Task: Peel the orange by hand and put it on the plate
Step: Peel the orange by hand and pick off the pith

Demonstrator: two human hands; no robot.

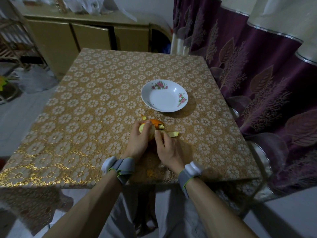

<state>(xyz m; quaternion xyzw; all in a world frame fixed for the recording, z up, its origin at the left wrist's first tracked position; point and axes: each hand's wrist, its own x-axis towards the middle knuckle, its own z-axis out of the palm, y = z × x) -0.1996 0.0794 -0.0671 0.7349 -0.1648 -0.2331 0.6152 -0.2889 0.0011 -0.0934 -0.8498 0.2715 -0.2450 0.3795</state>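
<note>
The orange (155, 125) is partly peeled and sits between both hands just above the table, near its middle front. My left hand (138, 137) grips its left side, with pale peeled surface showing under the fingers. My right hand (167, 148) pinches the peel on the orange's right side. A loose strip of peel (173, 134) lies on the cloth just right of my right hand, and a tiny scrap of peel (144, 118) lies beyond the orange. The white plate (182, 90) with pink flowers stands empty further back and slightly right.
The table (96, 109) wears a gold cloth with white flower patterns. A purple curtain (257, 74) hangs close along the right side. A low cabinet (85, 35) stands behind the table, and a plastic bag (34, 79) lies on the floor at the left.
</note>
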